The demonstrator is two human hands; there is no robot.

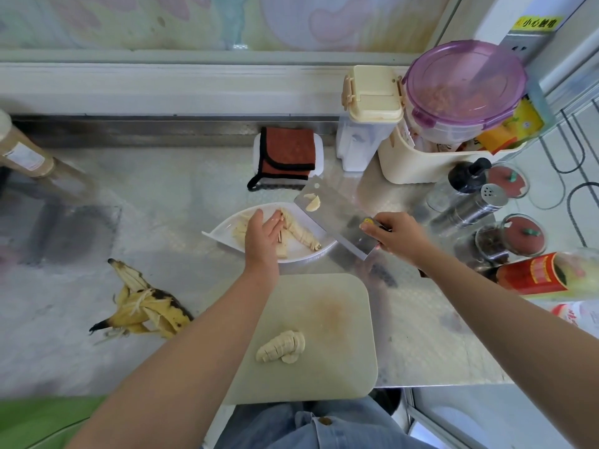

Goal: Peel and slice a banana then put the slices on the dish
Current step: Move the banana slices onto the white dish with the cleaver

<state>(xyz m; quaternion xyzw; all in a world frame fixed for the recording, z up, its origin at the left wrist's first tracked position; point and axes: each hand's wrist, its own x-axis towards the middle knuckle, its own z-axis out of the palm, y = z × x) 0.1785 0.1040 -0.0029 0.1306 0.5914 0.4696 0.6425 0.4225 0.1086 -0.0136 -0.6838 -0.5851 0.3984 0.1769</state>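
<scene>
A white dish (227, 233) on the steel counter holds rows of banana slices (301, 233). My left hand (263, 233) hovers flat over the dish with straight fingers, touching the slices. My right hand (393, 234) grips the handle of a cleaver (334, 218), held tilted above the dish's right edge; a couple of slices (312, 202) stick to the blade. A short stack of cut banana (282, 346) lies on the pale cutting board (337, 319) near me. The empty banana peel (146, 307) lies on the counter to the left.
A folded red cloth (288, 155) sits behind the dish. Containers, a cream bin (408, 166), a shaker (470, 205), jars (518, 238) and a red packet (534, 275) crowd the right side. A tan roll (22, 150) leans at far left. The counter's front edge is just past the board.
</scene>
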